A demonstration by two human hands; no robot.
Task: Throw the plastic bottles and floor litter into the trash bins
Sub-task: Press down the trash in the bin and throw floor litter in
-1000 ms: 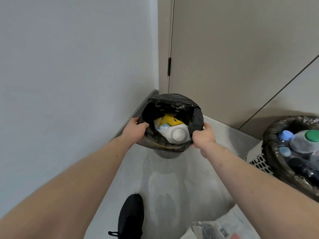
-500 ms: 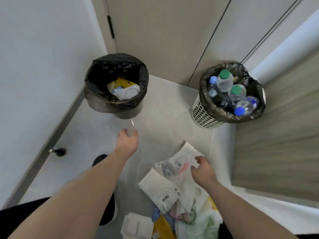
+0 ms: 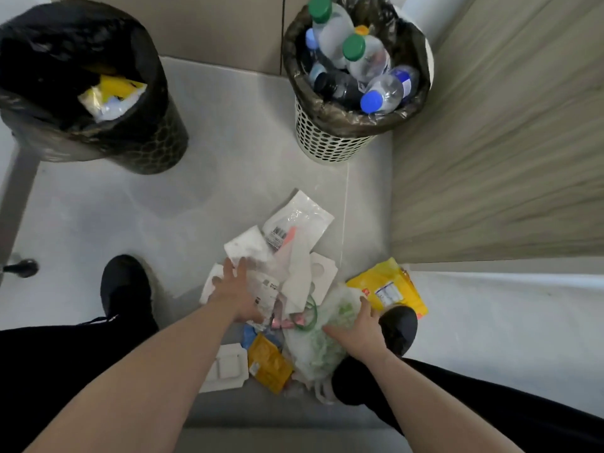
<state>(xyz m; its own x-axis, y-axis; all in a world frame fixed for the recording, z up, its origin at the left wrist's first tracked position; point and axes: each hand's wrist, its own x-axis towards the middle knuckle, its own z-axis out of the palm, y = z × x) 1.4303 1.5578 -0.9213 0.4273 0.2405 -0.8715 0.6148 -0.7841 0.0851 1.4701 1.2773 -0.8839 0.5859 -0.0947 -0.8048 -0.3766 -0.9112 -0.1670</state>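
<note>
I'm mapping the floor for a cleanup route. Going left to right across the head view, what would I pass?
Black-lined trash bin → black left shoe → left hand → perforated white bin of plastic bottles → right hand → yellow plastic packet → wood-grain panel.

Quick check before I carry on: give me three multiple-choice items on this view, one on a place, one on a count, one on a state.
1. Where are the plastic bottles?
A. black bin
B. white perforated bin
C. floor

2. How many green caps show there?
A. none
B. two
C. five

3. What are the hands doing?
A. spread open over the litter pile
B. gripping a bin rim
C. holding a bottle

Key: 1 B, bottles fill the white perforated bin. 2 B, two green caps show. 3 A, left hand and right hand reach with fingers spread onto the litter pile.
</note>
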